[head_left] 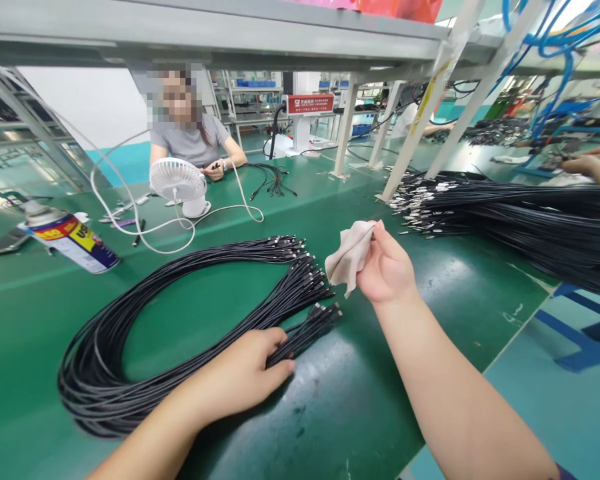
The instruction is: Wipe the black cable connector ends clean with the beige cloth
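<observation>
On the green table lies a looped bundle of black cables (100, 353), its metal-tipped ends gathered near the middle. My left hand (250, 367) is closed around a small group of these cables (313, 327), just behind their connectors. Raised a little above the table, my right hand (387, 267) pinches a light grey cloth (349, 257) between thumb and fingers. The cloth hangs to the left of that hand, close to the cable ends but apart from the ones in my left hand.
A spray can (73, 240) leans at the left beside a white fan (177, 180) with its white cord. Across the table a co-worker (193, 133) handles cables. More black cables (530, 213) are piled at right, near shelf posts (430, 100) and a blue stool (580, 327).
</observation>
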A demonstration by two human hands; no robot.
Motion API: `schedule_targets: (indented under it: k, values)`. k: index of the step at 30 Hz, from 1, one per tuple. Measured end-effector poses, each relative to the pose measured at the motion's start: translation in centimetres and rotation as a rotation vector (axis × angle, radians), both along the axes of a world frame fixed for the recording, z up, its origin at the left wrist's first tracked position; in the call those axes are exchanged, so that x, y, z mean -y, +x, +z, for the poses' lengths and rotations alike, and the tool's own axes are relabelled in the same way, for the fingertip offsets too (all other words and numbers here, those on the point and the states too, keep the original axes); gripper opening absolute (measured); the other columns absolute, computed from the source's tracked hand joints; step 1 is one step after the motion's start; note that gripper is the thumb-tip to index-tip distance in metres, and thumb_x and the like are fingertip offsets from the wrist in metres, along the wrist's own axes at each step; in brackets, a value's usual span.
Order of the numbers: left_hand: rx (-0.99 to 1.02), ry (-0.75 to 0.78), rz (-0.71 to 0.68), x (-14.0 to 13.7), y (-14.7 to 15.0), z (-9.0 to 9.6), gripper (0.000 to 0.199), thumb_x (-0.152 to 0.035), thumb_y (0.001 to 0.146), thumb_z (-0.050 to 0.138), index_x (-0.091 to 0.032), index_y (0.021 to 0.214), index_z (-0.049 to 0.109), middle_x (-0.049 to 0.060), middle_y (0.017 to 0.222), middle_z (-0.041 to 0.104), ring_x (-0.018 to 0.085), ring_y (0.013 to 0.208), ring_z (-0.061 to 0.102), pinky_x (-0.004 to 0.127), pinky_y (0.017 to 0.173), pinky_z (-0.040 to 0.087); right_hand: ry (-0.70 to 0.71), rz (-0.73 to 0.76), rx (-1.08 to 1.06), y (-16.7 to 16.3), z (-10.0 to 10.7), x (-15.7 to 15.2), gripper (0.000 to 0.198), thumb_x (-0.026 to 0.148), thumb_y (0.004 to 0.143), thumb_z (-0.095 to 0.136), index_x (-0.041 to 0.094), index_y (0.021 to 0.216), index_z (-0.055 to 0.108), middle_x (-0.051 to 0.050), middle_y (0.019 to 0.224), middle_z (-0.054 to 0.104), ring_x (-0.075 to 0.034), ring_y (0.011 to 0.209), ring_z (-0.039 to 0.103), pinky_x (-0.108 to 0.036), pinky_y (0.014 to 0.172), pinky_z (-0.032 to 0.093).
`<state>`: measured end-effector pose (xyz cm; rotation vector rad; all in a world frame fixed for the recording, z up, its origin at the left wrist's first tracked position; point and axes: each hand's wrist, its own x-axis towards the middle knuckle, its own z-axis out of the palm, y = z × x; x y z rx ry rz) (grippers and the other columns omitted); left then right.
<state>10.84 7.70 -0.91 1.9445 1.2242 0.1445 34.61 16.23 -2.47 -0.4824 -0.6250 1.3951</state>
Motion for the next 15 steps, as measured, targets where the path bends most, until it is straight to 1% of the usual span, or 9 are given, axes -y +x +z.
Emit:
schedule_targets:
  k: [1,3,5,6,8,10,13,15]
  values:
    - [0.076,-0.047,0.039,-0.2,0.1,0.0,0.021,-0.036,0.082,0.053,-0.021,0.068,0.049,-0.005,0.059,0.050,0.013,0.054,0.048,0.023,0.051,0.032,-0.005,0.015,0.002,0.2,0.0,0.0,0.026,0.037,0.070,0.080,0.024,0.078,0.059,0.004,0.074,0.065,-0.012,0.072,0.065,-0.024,0.066,0.057]
    - [0.239,-0.211,0.123,-0.6,0.5,0.2,0.030,-0.043,0.082,0.054,-0.022,0.065,0.042,-0.008,0.051,0.045,0.009,0.043,0.041,0.021,0.044,0.029,-0.014,0.019,0.011,0.6,-0.1,-0.2,0.025,0.038,0.072,0.079,0.025,0.079,0.059,0.003,0.076,0.066,-0.014,0.073,0.065,-0.026,0.066,0.057]
    - [0.406,-0.370,0.186,-0.9,1.0,0.6,0.034,-0.048,0.082,0.054,-0.022,0.065,0.040,-0.008,0.048,0.047,0.007,0.035,0.038,0.019,0.039,0.027,-0.010,0.009,0.027,0.8,-0.3,-0.3,0.024,0.040,0.073,0.077,0.025,0.081,0.060,0.002,0.079,0.067,-0.015,0.076,0.066,-0.029,0.068,0.057]
    - [0.472,-0.413,0.202,-1.0,1.2,0.8,0.035,-0.049,0.081,0.056,-0.022,0.066,0.040,-0.007,0.049,0.051,0.006,0.033,0.038,0.018,0.037,0.027,-0.004,0.010,0.043,0.8,-0.4,-0.3,0.024,0.041,0.074,0.076,0.025,0.081,0.060,0.002,0.080,0.067,-0.015,0.077,0.066,-0.029,0.069,0.057]
    - [0.554,-0.447,0.223,-1.5,1.6,1.1,0.034,-0.049,0.078,0.061,-0.019,0.070,0.047,-0.005,0.051,0.055,0.005,0.032,0.038,0.017,0.035,0.026,0.019,0.024,0.093,0.5,-0.7,-0.2,0.024,0.040,0.074,0.076,0.024,0.083,0.061,0.003,0.078,0.066,-0.014,0.075,0.065,-0.026,0.066,0.055]
    - [0.604,-0.487,0.258,-1.9,1.8,0.9,0.032,-0.047,0.077,0.065,-0.017,0.079,0.055,-0.008,0.046,0.049,0.003,0.030,0.030,0.015,0.033,0.021,0.040,0.060,0.160,-0.2,-0.8,0.0,0.024,0.038,0.074,0.077,0.022,0.082,0.061,0.003,0.074,0.065,-0.012,0.068,0.062,-0.023,0.061,0.052]
    - [0.713,-0.563,0.343,-2.3,1.8,-0.4,0.032,-0.047,0.082,0.061,-0.015,0.088,0.060,-0.012,0.037,0.035,0.003,0.029,0.018,0.014,0.031,0.014,0.033,0.108,0.277,-1.4,-0.8,0.6,0.025,0.034,0.071,0.079,0.019,0.080,0.062,0.003,0.072,0.064,-0.010,0.061,0.059,-0.020,0.056,0.048]
    - [0.795,-0.611,0.398,-2.3,1.7,-1.6,0.033,-0.047,0.084,0.059,-0.015,0.087,0.061,-0.012,0.036,0.034,0.002,0.028,0.015,0.014,0.030,0.014,0.018,0.117,0.354,-2.0,-0.5,0.9,0.026,0.035,0.069,0.080,0.018,0.080,0.063,0.003,0.070,0.063,-0.010,0.059,0.058,-0.020,0.054,0.047]
